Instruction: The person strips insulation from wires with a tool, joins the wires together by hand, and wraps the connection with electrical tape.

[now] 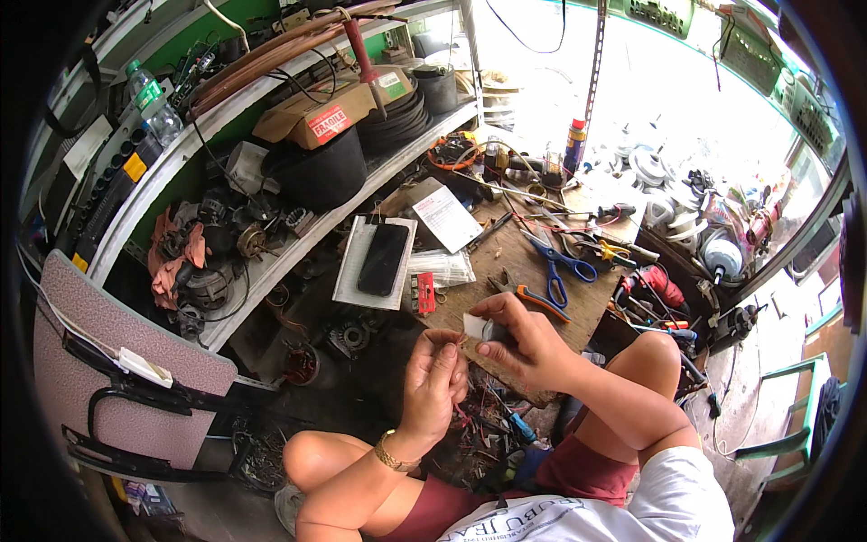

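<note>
My right hand [528,341] is closed round a small white packet [476,327], its thumb and forefinger pinching it above the near edge of the wooden workbench [492,266]. Close beside it, touching or nearly touching, my left hand [432,375] is closed too, thumb against fingers. Whatever lies in the left fingertips is too small to make out. On the bench just beyond the hands are orange-handled pliers [540,302], blue-handled scissors [558,269] and a small red-and-clear pack [423,294]. A black phone [384,260] rests on a white pad to their left.
Metal shelves [271,271] at left carry motor parts, a black bucket [321,172] and a cardboard box [312,113]. A spray can [575,144] stands at the bench's far end. Tools crowd a bin [659,289] at right. Loose wires and scraps [492,420] lie below my hands.
</note>
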Motion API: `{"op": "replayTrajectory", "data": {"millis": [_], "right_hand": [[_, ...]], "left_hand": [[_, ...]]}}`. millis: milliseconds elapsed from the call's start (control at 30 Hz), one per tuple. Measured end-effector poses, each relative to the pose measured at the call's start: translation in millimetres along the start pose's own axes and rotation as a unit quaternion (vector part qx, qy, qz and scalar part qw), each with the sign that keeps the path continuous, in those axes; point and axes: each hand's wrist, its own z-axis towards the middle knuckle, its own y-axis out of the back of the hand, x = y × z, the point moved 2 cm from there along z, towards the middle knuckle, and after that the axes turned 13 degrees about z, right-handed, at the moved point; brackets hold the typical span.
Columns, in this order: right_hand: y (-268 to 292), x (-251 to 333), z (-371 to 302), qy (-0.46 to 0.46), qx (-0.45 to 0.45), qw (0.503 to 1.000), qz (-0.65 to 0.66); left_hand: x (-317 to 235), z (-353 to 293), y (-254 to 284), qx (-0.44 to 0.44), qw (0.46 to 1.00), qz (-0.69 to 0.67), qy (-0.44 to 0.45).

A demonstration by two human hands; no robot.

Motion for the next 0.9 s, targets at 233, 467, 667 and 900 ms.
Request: {"op": "replayTrajectory", "data": {"millis": [233,467,667,900], "right_hand": [[-6.9,4.4,-3.3,0.029,0.02,0.997,-0.067],[-5.3,9.5,-2.8,0.026,0.003,0.998,-0.064],[-3.2,9.6,-3.5,0.053,-0.002,0.995,-0.087],[-0.8,11.5,-1.6,0.063,-0.01,0.997,-0.052]], "left_hand": [[-2.0,-1.3,-7.5,-0.003,1.0,0.012,-0.013],[-6.3,-2.3,-12.5,0.009,1.0,-0.007,-0.007],[-11.2,-3.8,-12.3,0.047,0.996,-0.072,0.035],[-13.0,-4.5,-10.1,0.088,0.993,-0.076,0.018]]}}
